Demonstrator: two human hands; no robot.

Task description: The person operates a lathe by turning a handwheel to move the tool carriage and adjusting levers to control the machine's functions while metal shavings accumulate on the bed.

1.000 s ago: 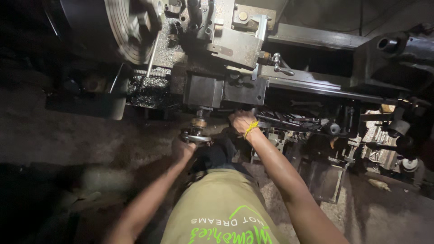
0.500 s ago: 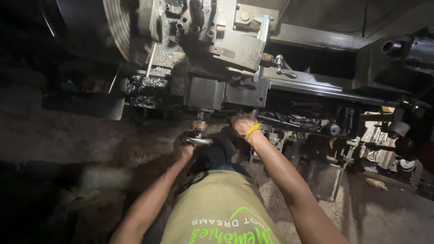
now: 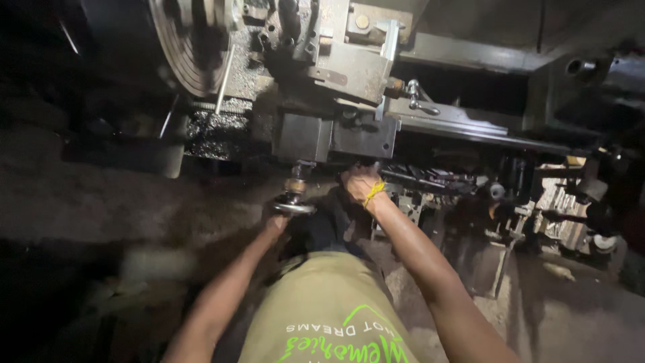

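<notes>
Nearest, at 6 o'clock, olive shirt [image 3: 336, 302] bore green and white lettering, upside down. Left hand [image 3: 277, 216] gripped the small metal handwheel [image 3: 293, 207] at centre, under the lathe carriage [image 3: 336, 134]. Right hand [image 3: 359, 183] sat w/ fingers curled at carriage's underside; grip unclear. Chuck [image 3: 185, 44] at 11 o'clock. Vs 0.5 s earlier: hands unchanged.

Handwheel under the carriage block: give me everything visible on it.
The handwheel is a small round metal wheel, bright and worn at the rim, seen nearly edge-on. It sits on a short shaft with a brass-coloured collar that rises into the dark grey carriage block. The left hand grips its lower left rim; the right hand, with a yellow wrist band, rests against the block beside it. Spokes and markings are too blurred to tell.
</notes>
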